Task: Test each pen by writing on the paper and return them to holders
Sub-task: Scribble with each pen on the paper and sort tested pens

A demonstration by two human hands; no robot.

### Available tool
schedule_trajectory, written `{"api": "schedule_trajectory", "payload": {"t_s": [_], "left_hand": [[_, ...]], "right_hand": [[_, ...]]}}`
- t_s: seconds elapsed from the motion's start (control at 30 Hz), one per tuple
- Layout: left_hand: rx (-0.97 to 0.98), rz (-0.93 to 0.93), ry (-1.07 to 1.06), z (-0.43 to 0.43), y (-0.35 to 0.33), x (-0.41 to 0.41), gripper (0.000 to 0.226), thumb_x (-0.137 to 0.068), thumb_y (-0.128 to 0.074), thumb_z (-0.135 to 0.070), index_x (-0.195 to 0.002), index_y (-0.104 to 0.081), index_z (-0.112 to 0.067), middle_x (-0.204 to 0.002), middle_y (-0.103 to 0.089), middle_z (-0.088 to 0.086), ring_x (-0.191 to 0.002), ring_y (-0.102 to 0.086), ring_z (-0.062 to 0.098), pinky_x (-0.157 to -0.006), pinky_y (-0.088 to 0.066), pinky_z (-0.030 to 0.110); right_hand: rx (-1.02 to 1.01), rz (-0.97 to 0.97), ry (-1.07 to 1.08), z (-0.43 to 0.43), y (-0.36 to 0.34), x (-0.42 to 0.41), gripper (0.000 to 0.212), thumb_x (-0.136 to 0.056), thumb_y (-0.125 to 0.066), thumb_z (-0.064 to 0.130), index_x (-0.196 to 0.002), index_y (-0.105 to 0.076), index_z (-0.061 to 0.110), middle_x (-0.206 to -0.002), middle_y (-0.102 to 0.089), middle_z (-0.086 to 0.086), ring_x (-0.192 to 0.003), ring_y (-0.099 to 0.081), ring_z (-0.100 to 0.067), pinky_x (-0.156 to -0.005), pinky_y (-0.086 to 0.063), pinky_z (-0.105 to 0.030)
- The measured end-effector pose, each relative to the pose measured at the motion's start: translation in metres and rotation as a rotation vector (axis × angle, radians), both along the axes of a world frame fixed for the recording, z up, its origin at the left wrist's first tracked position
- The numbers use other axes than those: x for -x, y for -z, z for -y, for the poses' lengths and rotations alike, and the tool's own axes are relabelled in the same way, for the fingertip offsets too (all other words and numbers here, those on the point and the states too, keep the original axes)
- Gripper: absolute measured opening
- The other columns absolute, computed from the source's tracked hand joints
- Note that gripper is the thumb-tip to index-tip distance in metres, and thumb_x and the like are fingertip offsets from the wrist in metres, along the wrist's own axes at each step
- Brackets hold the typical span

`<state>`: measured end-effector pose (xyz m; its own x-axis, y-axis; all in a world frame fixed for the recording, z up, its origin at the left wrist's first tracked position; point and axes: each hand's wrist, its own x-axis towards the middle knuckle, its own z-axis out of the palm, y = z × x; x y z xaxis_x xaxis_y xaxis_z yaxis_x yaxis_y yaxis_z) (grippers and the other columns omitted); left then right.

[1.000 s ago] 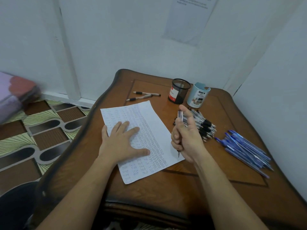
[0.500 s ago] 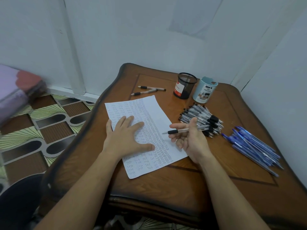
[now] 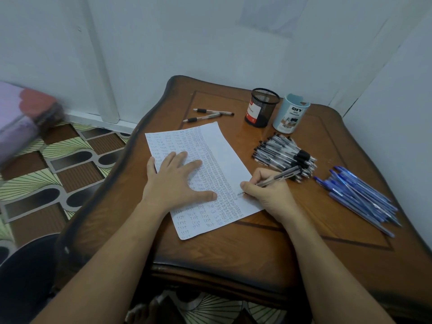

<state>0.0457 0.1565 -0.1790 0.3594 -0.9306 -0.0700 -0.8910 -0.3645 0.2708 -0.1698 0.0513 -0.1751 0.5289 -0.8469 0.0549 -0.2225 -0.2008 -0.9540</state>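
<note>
At frame centre a pen (image 3: 273, 179) is being pinched in the fingers of the right hand (image 3: 268, 196) and tested on the crowded paper (image 3: 225, 155), which is being flattened under the straight fingers of the left hand (image 3: 173, 183), while the black pen heap (image 3: 280, 152) and blue pen heap (image 3: 357, 195) at right are being left outside the seemingly empty mesh holder (image 3: 260, 109) and blue holder (image 3: 291, 114).

A single wide camera on the head looks forward and down at the table (image 3: 268, 249) from close above. The paper (image 3: 222, 155) sits mid-frame, walls (image 3: 210, 43) behind.

blue holder (image 3: 291, 113): "DIY DESK ORGANIZER" | paper (image 3: 224, 148): rows of handwritten "Test"
</note>
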Motion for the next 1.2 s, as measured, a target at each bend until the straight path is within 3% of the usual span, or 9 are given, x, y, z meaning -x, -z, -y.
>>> {"api": "schedule_trajectory", "payload": {"t_s": [0.17,0.47,0.67,1.0,1.2], "left_hand": [[0.003,-0.001,-0.006,0.0006,0.0009,-0.0004,0.103,-0.059,-0.035,-0.098,-0.149,-0.024,-0.05,-0.166,-0.007,-0.009,-0.153,0.001,0.017,-0.118,0.011,0.058],[0.011,0.005,-0.013,0.0009,0.0019,0.0006,0.103,-0.059,-0.038,-0.099,-0.149,-0.024,-0.05,-0.166,-0.007,-0.01,-0.153,0.002,0.016,-0.118,0.01,0.057],[0.014,-0.001,-0.01,0.0015,0.0043,-0.0008,0.105,-0.057,-0.036,-0.101,-0.149,-0.024,-0.051,-0.166,-0.007,-0.01,-0.153,0.001,0.016,-0.118,0.01,0.058],[0.007,-0.007,-0.01,0.0015,0.0022,-0.0002,0.103,-0.058,-0.037,-0.099,-0.149,-0.025,-0.051,-0.166,-0.007,-0.01,-0.153,0.002,0.016,-0.118,0.011,0.057],[0.011,-0.012,-0.013,0.0005,0.0017,0.0005,0.103,-0.059,-0.037,-0.099,-0.149,-0.025,-0.051,-0.166,-0.007,-0.01,-0.153,0.002,0.015,-0.119,0.011,0.057]], "right_hand": [[0.032,-0.019,-0.016,-0.0035,0.0035,-0.0011,0.038,-0.082,-0.075,-0.002,-0.059,-0.044,-0.005,-0.056,-0.043,-0.009,-0.053,-0.037,-0.016,-0.051,-0.028,-0.025],[0.034,-0.01,-0.049,-0.0029,0.0046,-0.0007,0.04,-0.082,-0.076,-0.001,-0.06,-0.044,-0.011,-0.057,-0.044,-0.013,-0.054,-0.036,-0.019,-0.051,-0.029,-0.026],[0.03,-0.029,-0.049,-0.0024,0.0041,-0.0023,0.039,-0.082,-0.075,-0.003,-0.056,-0.046,-0.003,-0.053,-0.043,-0.008,-0.052,-0.036,-0.016,-0.051,-0.028,-0.025],[0.008,-0.002,-0.027,-0.0012,0.0056,-0.0015,0.04,-0.081,-0.074,-0.003,-0.058,-0.041,-0.007,-0.057,-0.044,-0.013,-0.056,-0.036,-0.02,-0.056,-0.027,-0.03],[0.031,-0.013,-0.027,-0.0029,0.0046,-0.0019,0.04,-0.081,-0.073,-0.005,-0.056,-0.041,-0.003,-0.055,-0.04,-0.01,-0.055,-0.035,-0.018,-0.052,-0.028,-0.026]]}}
